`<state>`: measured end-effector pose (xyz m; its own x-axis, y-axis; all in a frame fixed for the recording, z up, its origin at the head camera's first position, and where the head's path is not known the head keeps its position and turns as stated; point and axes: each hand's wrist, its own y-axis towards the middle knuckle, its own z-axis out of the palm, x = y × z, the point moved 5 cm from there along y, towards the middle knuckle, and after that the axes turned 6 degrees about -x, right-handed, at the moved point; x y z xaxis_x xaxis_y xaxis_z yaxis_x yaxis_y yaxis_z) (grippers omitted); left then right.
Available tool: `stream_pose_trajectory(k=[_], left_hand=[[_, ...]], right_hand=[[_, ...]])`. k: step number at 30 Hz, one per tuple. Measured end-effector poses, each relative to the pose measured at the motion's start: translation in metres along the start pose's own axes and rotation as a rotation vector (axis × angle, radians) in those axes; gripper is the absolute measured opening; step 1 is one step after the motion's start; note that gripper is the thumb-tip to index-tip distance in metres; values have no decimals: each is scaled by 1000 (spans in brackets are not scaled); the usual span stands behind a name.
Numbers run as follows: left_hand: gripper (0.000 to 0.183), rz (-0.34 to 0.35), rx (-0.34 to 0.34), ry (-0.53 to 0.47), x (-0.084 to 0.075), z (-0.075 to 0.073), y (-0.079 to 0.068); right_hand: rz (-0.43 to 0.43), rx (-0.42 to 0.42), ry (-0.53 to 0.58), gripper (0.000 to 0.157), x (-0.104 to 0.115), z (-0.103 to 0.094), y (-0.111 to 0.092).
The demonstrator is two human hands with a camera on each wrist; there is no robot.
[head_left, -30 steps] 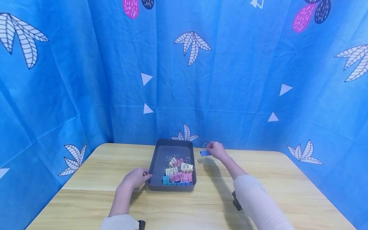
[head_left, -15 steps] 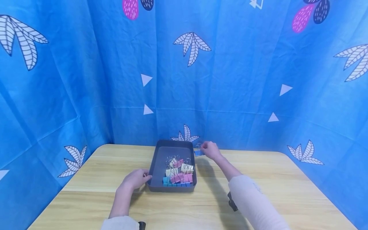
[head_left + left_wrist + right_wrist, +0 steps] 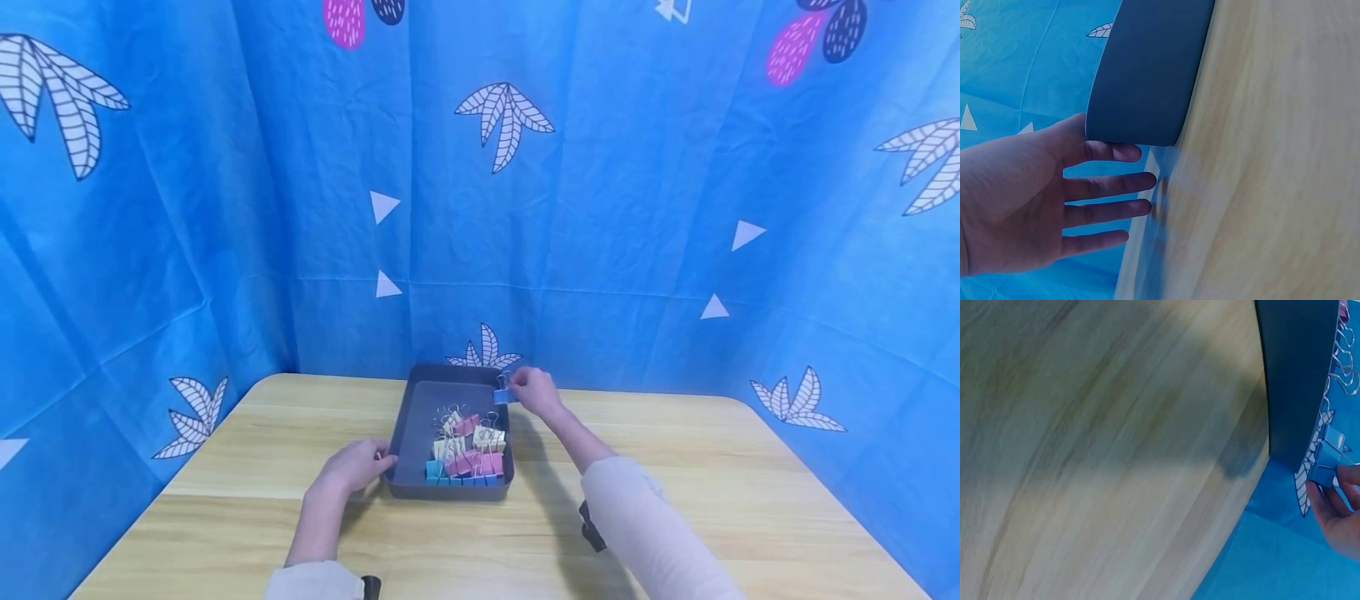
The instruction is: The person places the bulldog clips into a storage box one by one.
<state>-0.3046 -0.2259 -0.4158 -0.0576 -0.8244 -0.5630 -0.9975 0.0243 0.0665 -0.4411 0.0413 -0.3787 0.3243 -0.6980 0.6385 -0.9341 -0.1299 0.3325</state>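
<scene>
My right hand [image 3: 536, 390] pinches a blue binder clip [image 3: 502, 397], its wire handles pointing up, over the back right rim of a dark grey tray [image 3: 414, 437]. In the right wrist view the blue clip's body sits between thumb and fingertips, above the tray wall [image 3: 1294, 381]. My left hand [image 3: 356, 465] holds the tray's near left side, thumb over the rim. The left wrist view shows its other fingers [image 3: 1110, 183] outside, stretched out below the wall, with the thumb tip hidden. Inside the tray lie several binder clips, including pink [image 3: 487, 463], cream [image 3: 489, 438] and teal [image 3: 434, 470] ones.
The tray stands on a light wooden table [image 3: 720, 483], near its back edge. A blue patterned curtain [image 3: 630, 208] hangs close behind and along both sides. The clips in the tray are heaped toward its near right part, many with wire handles sticking up.
My right hand has carried the blue binder clip leftward, from the right of the tray to over its back right rim. The left hand and the tray stay put.
</scene>
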Motion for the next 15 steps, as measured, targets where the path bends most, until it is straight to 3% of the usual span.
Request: stream_pose_trajectory(k=[6, 15], left_hand=[[27, 3, 2, 5, -1, 0, 0], [29, -8, 10, 0, 0, 0, 1]], right_hand=[[-22, 11, -27, 5, 4, 11, -2], [-128, 29, -54, 4, 19, 22, -3]])
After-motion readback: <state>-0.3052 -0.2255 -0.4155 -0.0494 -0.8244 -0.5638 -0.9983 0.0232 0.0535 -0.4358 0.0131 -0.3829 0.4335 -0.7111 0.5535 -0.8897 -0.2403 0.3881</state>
